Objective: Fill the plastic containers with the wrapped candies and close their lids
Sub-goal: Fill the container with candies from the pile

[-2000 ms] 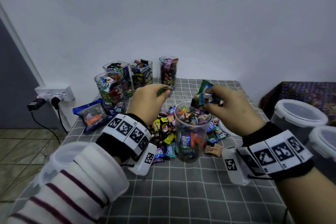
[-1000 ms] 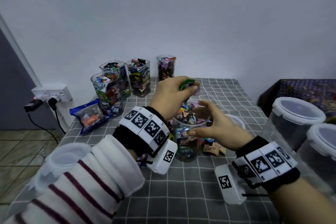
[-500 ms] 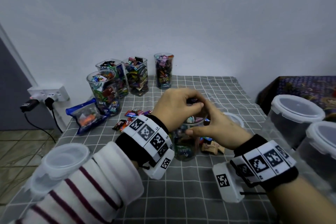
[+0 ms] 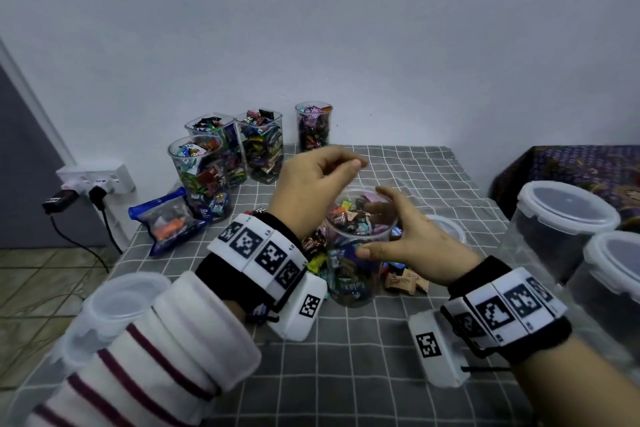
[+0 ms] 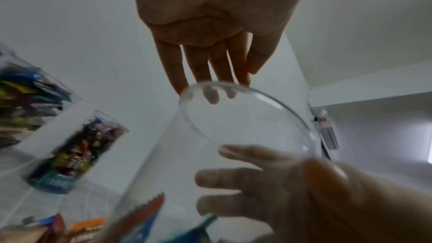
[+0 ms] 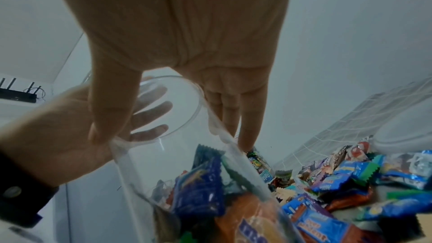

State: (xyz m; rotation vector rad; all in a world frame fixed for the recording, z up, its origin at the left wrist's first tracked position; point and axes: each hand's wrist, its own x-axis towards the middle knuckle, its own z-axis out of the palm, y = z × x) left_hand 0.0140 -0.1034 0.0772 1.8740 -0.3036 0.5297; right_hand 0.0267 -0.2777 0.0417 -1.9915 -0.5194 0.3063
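Grey checked cloth (image 4: 346,374) covers the table under my hands, against a pale wall. My right hand (image 4: 415,246) curls around the rim of a clear plastic container (image 4: 349,274) nearly full of wrapped candies (image 4: 353,218). My left hand (image 4: 311,191) hovers just above its mouth, fingers loose, holding nothing. Loose candies (image 6: 350,178) lie beside the container, and four filled containers (image 4: 256,146) stand beyond my left hand.
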